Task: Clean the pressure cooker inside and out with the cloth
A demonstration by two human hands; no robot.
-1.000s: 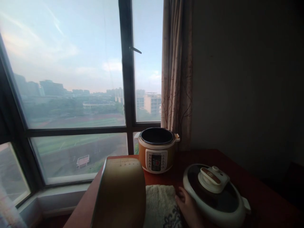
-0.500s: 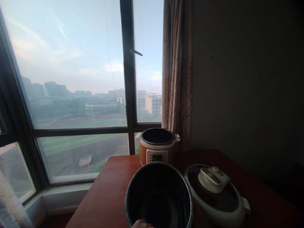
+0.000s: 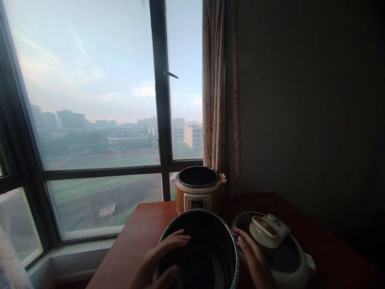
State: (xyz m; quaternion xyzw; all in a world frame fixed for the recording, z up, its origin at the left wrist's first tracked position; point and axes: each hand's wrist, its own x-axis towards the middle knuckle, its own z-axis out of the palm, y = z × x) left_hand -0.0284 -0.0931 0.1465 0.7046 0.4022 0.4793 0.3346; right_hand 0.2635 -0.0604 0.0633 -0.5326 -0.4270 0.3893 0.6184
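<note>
A dark inner pot [image 3: 201, 213] with a pale speckled rim stands at the near middle, its mouth facing me. My left hand [image 3: 161, 257] is over its left rim, with fingers and thumb spread apart and nothing between them. Against the outside of the right rim, my right hand [image 3: 252, 253] has its fingers stretched out; whether they press on the pot I cannot tell. Behind the pot stands the cooker body [image 3: 197, 192], tan and cream with a control panel, its top uncovered. To the right, next to my right hand, lies the cooker lid [image 3: 282, 251], with its cream handle upward.
Everything stands on a reddish-brown table [image 3: 132, 233]. A window [image 3: 99, 120] with dark frames rises behind and to the left. A patterned curtain [image 3: 221, 100] hangs behind the cooker body, and a dark wall [image 3: 300, 100] fills the right side.
Earlier only a few fingers showed at the pot's near rim. Now both my hands have come up, one at each side of the pot. The camera view has shifted slightly.
</note>
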